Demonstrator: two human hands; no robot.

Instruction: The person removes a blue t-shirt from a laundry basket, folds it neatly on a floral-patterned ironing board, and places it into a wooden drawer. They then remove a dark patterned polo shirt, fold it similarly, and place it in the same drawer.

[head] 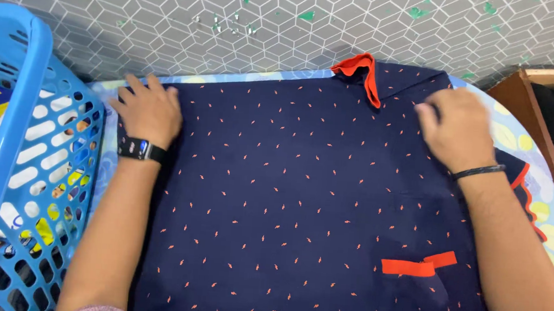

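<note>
A navy shirt [300, 195] with small orange marks lies spread flat on a board. Its orange collar [366, 74] points toward the wall, and an orange pocket trim [419, 265] shows near the lower right. My left hand [148, 110] rests palm down on the shirt's far left corner, fingers spread; a dark watch is on that wrist. My right hand [455, 131] lies on the shirt's far right part beside the collar, fingers curled onto the fabric and slightly blurred; a black band circles that wrist.
A blue plastic laundry basket [17, 159] holding clothes stands at the left edge, close to my left arm. The board's blue and yellow patterned cover [543, 210] shows at the right. A tiled wall [234, 18] lies behind, and wooden furniture [537, 101] at the right.
</note>
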